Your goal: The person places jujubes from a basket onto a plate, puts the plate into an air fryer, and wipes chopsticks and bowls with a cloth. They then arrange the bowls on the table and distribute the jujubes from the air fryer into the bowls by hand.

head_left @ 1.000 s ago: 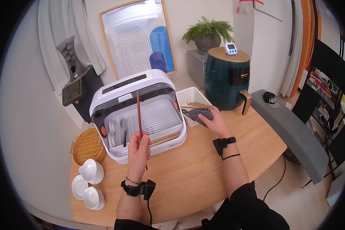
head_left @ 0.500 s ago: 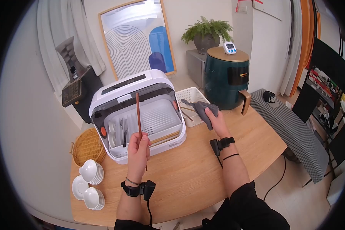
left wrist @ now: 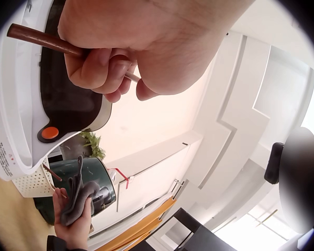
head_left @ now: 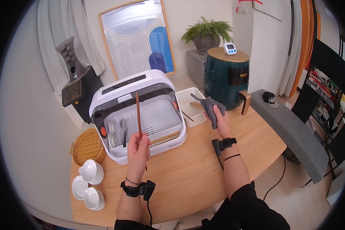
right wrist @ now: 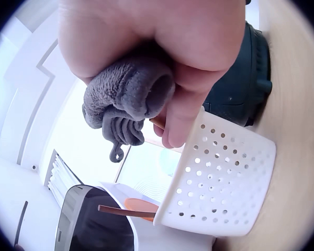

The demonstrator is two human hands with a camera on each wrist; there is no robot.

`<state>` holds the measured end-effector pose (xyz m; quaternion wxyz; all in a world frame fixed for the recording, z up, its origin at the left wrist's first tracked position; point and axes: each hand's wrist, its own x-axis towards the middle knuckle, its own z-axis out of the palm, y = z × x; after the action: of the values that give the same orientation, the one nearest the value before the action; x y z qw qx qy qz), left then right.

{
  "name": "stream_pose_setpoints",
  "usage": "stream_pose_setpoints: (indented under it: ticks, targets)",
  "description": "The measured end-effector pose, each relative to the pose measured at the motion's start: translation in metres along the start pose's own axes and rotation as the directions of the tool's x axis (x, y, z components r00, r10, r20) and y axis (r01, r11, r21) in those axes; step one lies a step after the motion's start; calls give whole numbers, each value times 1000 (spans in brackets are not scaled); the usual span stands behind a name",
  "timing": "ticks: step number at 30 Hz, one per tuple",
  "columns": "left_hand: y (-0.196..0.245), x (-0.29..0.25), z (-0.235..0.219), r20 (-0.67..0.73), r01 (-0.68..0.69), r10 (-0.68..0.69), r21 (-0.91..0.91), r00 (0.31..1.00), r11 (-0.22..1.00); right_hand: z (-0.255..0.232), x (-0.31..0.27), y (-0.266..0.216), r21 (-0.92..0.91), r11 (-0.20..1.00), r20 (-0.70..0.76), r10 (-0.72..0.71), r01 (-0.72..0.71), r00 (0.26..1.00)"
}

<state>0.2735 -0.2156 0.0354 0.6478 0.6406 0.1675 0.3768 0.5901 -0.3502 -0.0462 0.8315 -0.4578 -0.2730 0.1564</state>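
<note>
My left hand (head_left: 138, 151) grips a brown chopstick (head_left: 138, 111), its long axis running away from me, far end before the white cabinet (head_left: 163, 78). Well apart rightward, my right hand (head_left: 221, 122) holds the gray cloth (head_left: 214, 111), nearer the perforated basket (head_left: 198, 121) on the worktop (head_left: 184, 168).

No text can be read for certain: the gold lettering (head_left: 243, 76) on the dark green air fryer (head_left: 222, 82), white letters on the black cap (head_left: 269, 97) and small print (left wrist: 3, 159) on the white dish dryer (head_left: 156, 79) are too small or blurred.
</note>
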Motion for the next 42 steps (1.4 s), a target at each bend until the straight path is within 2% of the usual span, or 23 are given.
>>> stream_pose_setpoints:
  ticks: [4, 8, 10, 14, 16, 17, 18, 19, 20, 21, 22, 23, 25, 28, 31, 33, 34, 36, 39, 40, 42]
  targets:
    - [-1, 0, 0, 3, 4, -4, -3, 1000, 1000, -3, -1, 0, -105, 994, 10, 31, -30, 999]
    - [0, -1, 0, 1, 10, -10, -17, 1000, 1000, 9, -8, -8, -63, 998, 29, 32, -30, 999]
    - [1, -2, 1, 0, 15, -15, -6, 1000, 1000, 18, -16, -23, -57, 994, 18, 99, -98, 995]
    - [1, -3, -2, 47, 48, -49, 27, 998, 998, 20, -12, -37, -69, 997, 27, 35, -33, 999]
    - [-1, -6, -1, 184, 104, -126, 129, 975, 986, 33, -13, -55, 102, 994, 40, -33, 29, 999]
    - [-2, -9, 3, 183, 103, -125, 127, 975, 987, 40, -13, -60, 129, 991, 55, -49, 41, 997]
    - [-3, -13, 8, 234, 34, -94, 248, 968, 968, 50, -16, -66, 129, 991, 56, -48, 40, 997]
    - [-3, -17, 14, 289, -41, -71, 363, 955, 931, 63, -19, -71, 253, 967, 75, -33, 13, 997]
    - [-1, -20, 19, 287, -37, -75, 365, 955, 930, 74, -22, -74, 373, 928, 93, -19, -17, 995]
    - [1, -23, 25, 333, -128, -30, 442, 942, 888, 81, -24, -74, 374, 927, 90, -12, -23, 996]
    - [3, -26, 28, 383, -217, 7, 508, 924, 834, 87, -27, -73, 425, 903, 155, -2, -65, 988]
    - [5, -29, 30, 383, -207, -5, 509, 924, 836, 91, -30, -72, 472, 875, 219, 4, -110, 976]
    - [8, -29, 32, 410, -238, -12, 552, 912, 799, 99, -35, -68, 479, 870, 240, 2, -120, 971]
    - [11, -27, 28, 383, -207, -35, 571, 923, 795, 108, -40, -71, 507, 854, 250, -14, -119, 968]
    - [7, -27, 25, 396, -241, -20, 596, 918, 766, 109, -40, -69, 471, 880, 182, -34, -57, 983]
    - [7, -26, 28, 384, -237, -11, 592, 923, 770, 119, -48, -71, 426, 903, 193, -41, -46, 980]
    - [7, -27, 30, 374, -237, 0, 587, 927, 774, 129, -57, -69, 346, 938, 208, -40, -35, 977]
    - [2, -29, 35, 328, -209, 14, 566, 944, 797, 153, -75, -55, 380, 915, 233, 46, -135, 971]
    - [-5, -30, 36, 267, -189, 54, 511, 962, 838, 163, -83, -51, 323, 938, 300, 27, -128, 954]
    - [-7, -29, 34, 246, -194, 81, 480, 966, 856, 167, -90, -51, 383, 900, 336, 73, -207, 939]
    - [-10, -27, 30, 235, -188, 79, 488, 969, 852, 181, -107, -45, 311, 943, 303, 20, -118, 953]
